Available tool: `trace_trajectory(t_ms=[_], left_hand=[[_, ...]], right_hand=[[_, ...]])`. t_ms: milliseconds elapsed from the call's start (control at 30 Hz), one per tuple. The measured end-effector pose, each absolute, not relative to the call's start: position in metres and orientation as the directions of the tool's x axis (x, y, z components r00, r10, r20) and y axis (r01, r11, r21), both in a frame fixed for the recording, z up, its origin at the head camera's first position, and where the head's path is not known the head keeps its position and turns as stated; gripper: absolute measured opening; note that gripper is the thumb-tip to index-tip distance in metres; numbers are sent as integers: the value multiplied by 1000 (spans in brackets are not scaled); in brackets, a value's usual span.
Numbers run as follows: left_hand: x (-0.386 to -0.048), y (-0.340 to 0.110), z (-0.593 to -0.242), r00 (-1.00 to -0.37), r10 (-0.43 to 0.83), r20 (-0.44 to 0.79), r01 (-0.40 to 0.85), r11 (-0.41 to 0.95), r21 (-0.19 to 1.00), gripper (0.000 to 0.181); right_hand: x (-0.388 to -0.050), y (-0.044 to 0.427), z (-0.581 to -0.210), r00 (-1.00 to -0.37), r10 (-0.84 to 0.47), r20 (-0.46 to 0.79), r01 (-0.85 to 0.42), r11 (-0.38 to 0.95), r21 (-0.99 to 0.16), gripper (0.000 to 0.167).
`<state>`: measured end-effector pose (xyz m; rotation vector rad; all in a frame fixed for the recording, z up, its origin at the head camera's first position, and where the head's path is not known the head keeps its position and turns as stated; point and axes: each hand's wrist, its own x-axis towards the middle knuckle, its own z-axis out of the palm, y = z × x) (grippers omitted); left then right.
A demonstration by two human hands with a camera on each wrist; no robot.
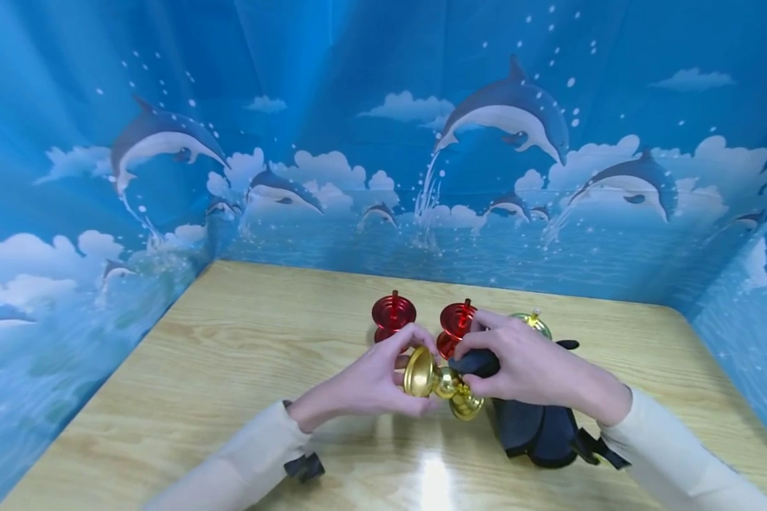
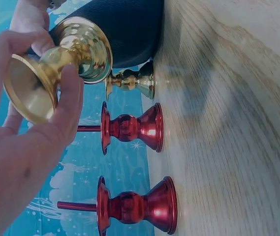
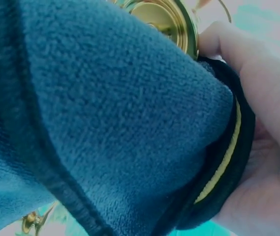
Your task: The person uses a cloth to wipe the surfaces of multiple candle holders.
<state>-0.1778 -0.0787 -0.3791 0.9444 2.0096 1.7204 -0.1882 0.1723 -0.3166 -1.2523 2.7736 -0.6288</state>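
A shiny gold candlestick [image 1: 446, 383] is held tilted on its side above the table. My left hand [image 1: 378, 376] grips it around the cup end, with fingers and thumb curled about it in the left wrist view. My right hand [image 1: 530, 358] pinches a dark plush cloth [image 3: 120, 113] with black edging, bunched close to the candlestick's stem. Below that hand the rest of the cloth hangs down to the table. In the left wrist view, two red candlesticks [image 2: 130, 129] with upright rods and a smaller-looking gold one [image 2: 130, 80] stand on the table.
The wood-patterned table [image 1: 243, 341] ends at a blue dolphin-print backdrop [image 1: 332, 177] at the back and sides. The red and gold candlesticks stand just beyond the hands. A small dark oval piece [image 1: 567, 345] shows behind the right wrist. Black straps [image 1: 304, 467] hang near both sleeves.
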Motion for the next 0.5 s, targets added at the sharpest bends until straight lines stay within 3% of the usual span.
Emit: trace_trajectory(t_ms=[133,500], left_hand=[[-176,-81,-380,-726,673,143,228,39,973,60],[-176,-82,-387,-794,528,300,471,224,853,60]], right_hand=[[-188,171,-320,-683,-719,128,-706,605,-368,23],[-180,168,-318,-682,-725,99,-708,619,-341,24]])
